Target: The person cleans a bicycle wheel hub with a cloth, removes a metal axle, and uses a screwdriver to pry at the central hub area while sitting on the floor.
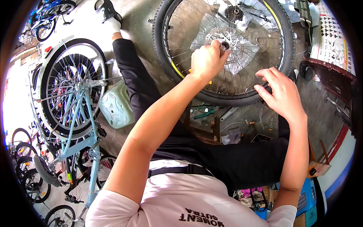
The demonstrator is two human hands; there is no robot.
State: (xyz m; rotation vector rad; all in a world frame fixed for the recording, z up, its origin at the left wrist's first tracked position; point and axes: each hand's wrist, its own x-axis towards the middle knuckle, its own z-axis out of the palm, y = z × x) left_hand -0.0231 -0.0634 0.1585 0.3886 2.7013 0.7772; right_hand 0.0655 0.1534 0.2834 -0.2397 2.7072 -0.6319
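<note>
A bicycle wheel (160, 45) with a knobby black tyre, yellow-marked rim and thin spokes is in front of me. A silver disc brake rotor (214, 34) sits round its hub. My left hand (207, 62) is closed at the hub, its fingers round the dark, round axle end (225, 45); part of the grip is hidden. My right hand (280, 90) is open beside the lower right of the tyre, fingers bent and apart, holding nothing. Through the spokes show a dark cassette sprocket (234, 13) and clear plastic bags (206, 32).
A light-blue bicycle (77, 142) stands at the left, near a pale green plastic stool (117, 105). Green-handled pliers (204, 114), a wrench (228, 114) and small parts lie below the wheel. A dark red wooden table (329, 72) is at the right; more bicycles (32, 178) stand at far left.
</note>
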